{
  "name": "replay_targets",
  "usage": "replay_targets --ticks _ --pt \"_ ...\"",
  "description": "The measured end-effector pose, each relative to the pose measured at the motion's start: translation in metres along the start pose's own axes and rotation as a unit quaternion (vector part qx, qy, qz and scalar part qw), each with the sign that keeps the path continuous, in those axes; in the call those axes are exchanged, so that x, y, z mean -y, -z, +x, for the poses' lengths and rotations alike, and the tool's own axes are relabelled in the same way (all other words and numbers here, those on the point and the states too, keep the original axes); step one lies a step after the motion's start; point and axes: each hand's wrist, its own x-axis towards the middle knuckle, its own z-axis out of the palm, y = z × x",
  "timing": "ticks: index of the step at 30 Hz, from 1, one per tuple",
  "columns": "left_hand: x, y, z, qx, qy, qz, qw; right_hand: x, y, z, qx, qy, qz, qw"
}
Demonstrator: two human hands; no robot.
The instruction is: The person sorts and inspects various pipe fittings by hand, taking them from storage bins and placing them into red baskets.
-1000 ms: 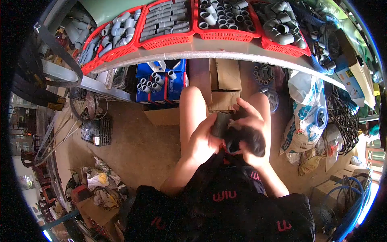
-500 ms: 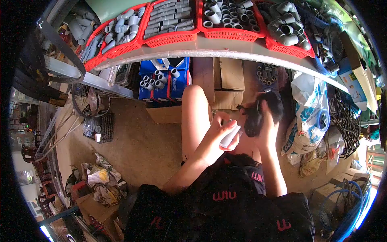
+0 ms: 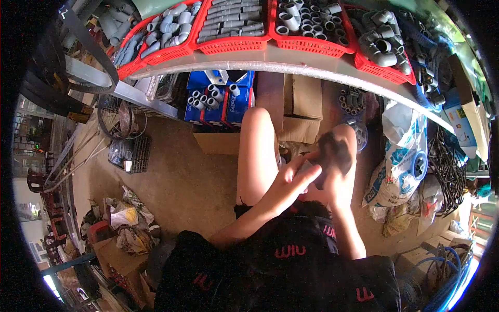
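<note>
Head view: red baskets (image 3: 306,46) of grey fittings (image 3: 382,44) above both hands.

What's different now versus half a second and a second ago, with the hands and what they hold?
The two hands were apart half a second ago; now the left hand, holding a pale pipe piece, has come back against the right hand, which has lowered its dark cloth from near the shelf to the knee. A second ago both worked together lower in the lap. The red baskets of fittings are unchanged.
</note>
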Motion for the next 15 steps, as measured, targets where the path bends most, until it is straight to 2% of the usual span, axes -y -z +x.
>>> replay_targets --ticks 1,2,3,4,5,6,7,8,9,10,11,12,14,15 --pt "-0.002 0.001 0.001 0.016 0.019 0.009 1.0 -0.004 0.003 0.005 -0.018 -0.115 0.162 0.98" --pt "-0.003 0.003 0.002 -0.005 0.022 -0.051 0.998 -0.009 0.006 0.009 -0.036 -0.226 0.317 0.92" --pt "-0.003 0.006 0.003 -0.027 0.024 -0.11 0.993 -0.013 0.009 0.014 0.001 -0.181 0.292 0.939" --pt "-0.002 0.009 0.005 -0.049 0.025 -0.17 0.984 -0.014 0.01 0.011 0.021 -0.096 0.25 0.963" --pt "0.006 0.014 0.01 -0.042 -0.04 -0.19 0.98 -0.011 0.011 0.004 0.041 -0.011 0.206 0.978" --pt "0.005 0.023 0.011 -0.056 0.029 -0.192 0.979 0.001 0.01 0.0 0.061 0.075 0.161 0.982" --pt "-0.004 0.015 0.011 -0.08 0.006 -0.179 0.98 0.009 0.01 -0.001 0.11 0.178 0.06 0.976" --pt "-0.012 0.005 0.011 -0.105 -0.017 -0.166 0.98 0.014 0.004 -0.004 0.139 0.237 -0.007 0.962" --pt "0.012 0.009 0.012 -0.015 -0.018 -0.407 0.913 0.013 -0.003 -0.003 0.153 0.294 -0.097 0.939" --pt "0.019 0.009 0.011 -0.02 -0.01 -0.38 0.925 0.011 -0.008 -0.003 0.164 0.348 -0.186 0.904" --pt "0.027 0.01 0.011 -0.025 -0.002 -0.353 0.935 0.011 -0.009 -0.006 0.157 0.312 -0.124 0.929" --pt "0.021 0.008 0.009 -0.049 -0.028 -0.237 0.97 0.01 -0.009 -0.008 0.153 0.276 -0.123 0.941" --pt "0.02 0.01 0.006 -0.028 -0.045 -0.187 0.981 0.01 -0.007 -0.012 0.145 0.199 -0.119 0.962" --pt "0.018 0.015 0.006 -0.022 -0.012 -0.147 0.989 0.015 -0.005 -0.012 0.131 0.182 -0.142 0.964"
